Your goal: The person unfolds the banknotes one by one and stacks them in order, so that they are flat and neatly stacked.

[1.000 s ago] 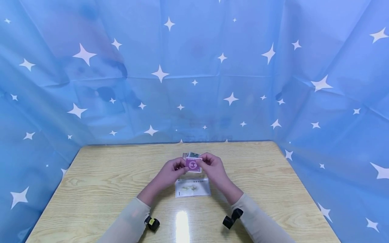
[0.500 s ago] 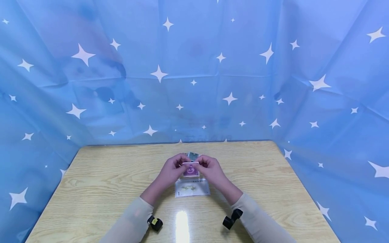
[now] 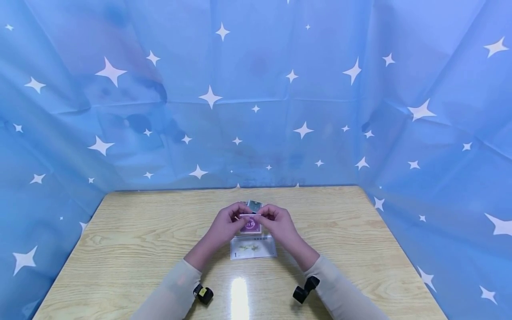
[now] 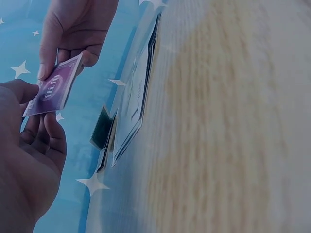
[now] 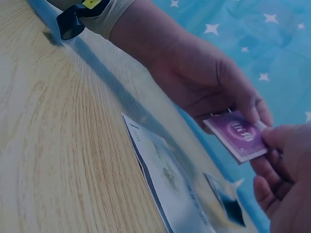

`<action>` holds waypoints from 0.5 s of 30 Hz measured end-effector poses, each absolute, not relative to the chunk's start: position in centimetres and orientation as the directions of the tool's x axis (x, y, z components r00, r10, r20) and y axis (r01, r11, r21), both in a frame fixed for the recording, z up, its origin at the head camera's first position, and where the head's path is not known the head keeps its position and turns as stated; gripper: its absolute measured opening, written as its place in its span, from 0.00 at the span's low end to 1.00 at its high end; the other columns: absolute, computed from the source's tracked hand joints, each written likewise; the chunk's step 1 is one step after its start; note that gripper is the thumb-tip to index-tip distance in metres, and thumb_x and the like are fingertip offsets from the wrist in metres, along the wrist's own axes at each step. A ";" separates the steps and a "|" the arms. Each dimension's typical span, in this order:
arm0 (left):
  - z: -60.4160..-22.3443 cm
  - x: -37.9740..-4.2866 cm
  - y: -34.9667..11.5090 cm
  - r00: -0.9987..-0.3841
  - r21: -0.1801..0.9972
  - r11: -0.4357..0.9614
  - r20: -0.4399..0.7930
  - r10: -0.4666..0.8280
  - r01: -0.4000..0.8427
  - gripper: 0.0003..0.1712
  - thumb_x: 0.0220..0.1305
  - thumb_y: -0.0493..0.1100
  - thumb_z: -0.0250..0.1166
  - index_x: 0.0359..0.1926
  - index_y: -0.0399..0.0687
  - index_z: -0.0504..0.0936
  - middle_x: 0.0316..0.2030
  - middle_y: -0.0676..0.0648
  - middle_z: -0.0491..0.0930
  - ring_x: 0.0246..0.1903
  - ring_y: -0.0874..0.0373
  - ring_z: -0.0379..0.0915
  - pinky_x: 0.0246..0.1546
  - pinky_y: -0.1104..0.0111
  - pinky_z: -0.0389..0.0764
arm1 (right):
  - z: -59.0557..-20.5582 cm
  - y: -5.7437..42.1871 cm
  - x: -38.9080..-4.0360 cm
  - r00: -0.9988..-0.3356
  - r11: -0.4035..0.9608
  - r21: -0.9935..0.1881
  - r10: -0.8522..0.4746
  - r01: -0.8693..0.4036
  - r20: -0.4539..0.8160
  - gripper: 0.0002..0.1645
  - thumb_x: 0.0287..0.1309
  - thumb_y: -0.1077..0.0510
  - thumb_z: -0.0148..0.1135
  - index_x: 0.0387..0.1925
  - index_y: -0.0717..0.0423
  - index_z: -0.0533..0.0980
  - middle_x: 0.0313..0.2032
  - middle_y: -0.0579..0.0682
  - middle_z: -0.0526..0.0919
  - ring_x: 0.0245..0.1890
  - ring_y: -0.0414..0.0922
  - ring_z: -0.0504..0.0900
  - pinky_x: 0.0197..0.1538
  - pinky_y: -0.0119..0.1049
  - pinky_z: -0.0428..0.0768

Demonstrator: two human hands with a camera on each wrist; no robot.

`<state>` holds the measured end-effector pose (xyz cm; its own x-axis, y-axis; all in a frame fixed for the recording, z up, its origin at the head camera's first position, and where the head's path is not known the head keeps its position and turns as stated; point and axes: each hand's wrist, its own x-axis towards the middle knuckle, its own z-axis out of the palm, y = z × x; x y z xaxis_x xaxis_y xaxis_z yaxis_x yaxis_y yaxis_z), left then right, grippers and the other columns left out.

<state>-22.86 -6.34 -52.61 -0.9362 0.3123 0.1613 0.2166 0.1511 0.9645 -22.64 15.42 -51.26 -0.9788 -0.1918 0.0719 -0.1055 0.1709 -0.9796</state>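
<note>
Above the table, my left hand (image 3: 225, 229) and right hand (image 3: 281, 227) pinch a small purple banknote-like paper (image 3: 250, 226) between thumbs and fingers, one hand at each side. In the left wrist view the purple paper (image 4: 52, 88) is tilted, a round emblem with white characters facing up. Its edge looks thick in the right wrist view; whether it is folded or a stack I cannot tell. Nearer me lies a larger pale banknote-like paper (image 3: 253, 247) marked "1", its edges layered. A small dark green paper (image 3: 254, 206) lies just beyond my fingertips, partly hidden by them.
The wood-grain table (image 3: 132, 249) ends at a back edge by a blue star-patterned curtain (image 3: 256, 146). Small black devices are strapped at the left (image 3: 204, 294) and right (image 3: 306, 289) wrists. A bright reflection marks the front of the table.
Both hands have drawn the purple paper slightly nearer and to the left, with both thumbs now at its far edge. Over the last half second they barely move. The pale paper stays in place.
</note>
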 end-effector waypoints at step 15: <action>-52.8 -22.9 -6.6 -0.923 0.949 0.185 0.183 0.340 0.256 0.09 0.80 0.41 0.69 0.55 0.56 0.89 0.44 0.51 0.86 0.38 0.52 0.78 0.37 0.66 0.82 | -51.3 15.6 -22.6 -0.975 0.218 -0.967 -0.205 -0.131 0.085 0.05 0.73 0.60 0.74 0.44 0.58 0.89 0.37 0.51 0.92 0.36 0.48 0.85 0.40 0.36 0.83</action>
